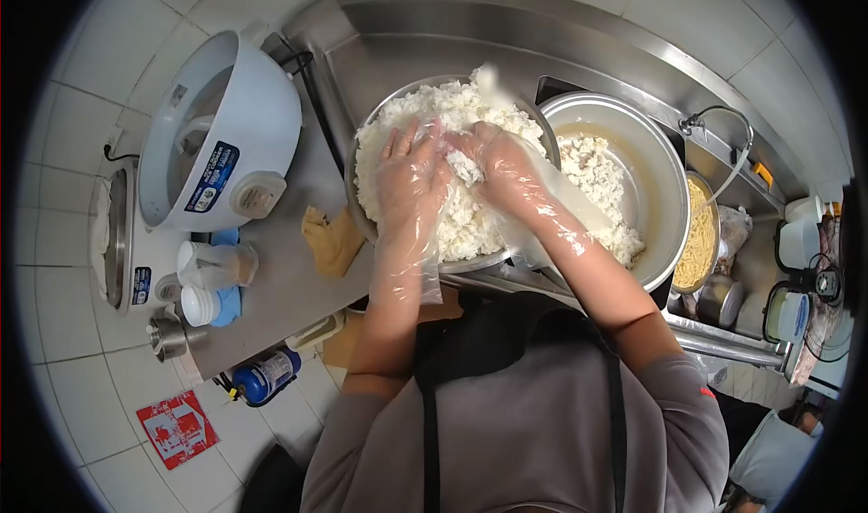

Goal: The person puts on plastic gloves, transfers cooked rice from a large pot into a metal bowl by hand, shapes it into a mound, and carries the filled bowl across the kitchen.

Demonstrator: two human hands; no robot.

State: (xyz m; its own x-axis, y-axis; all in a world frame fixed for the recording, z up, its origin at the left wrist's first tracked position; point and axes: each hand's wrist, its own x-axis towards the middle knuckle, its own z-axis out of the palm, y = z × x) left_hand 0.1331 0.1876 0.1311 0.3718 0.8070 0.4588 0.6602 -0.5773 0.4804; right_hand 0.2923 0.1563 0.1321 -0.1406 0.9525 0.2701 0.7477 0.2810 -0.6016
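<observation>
A wide metal bowl is heaped with cooked white rice. Both hands wear clear plastic gloves and are at the rice. My left hand lies on the left part of the heap, its fingers stretched out and apart. Beside it, my right hand has its fingers bent round a clump of rice, which shows between the two hands. The fingertips of both hands are partly hidden by rice and glove glare. Close on the right is a large metal pot with more rice on its left side.
A big white rice cooker stands at the left, near a plastic container and a tan cloth. Right of the pot are a bowl of noodles and a curved tap hose. Another person is at lower right.
</observation>
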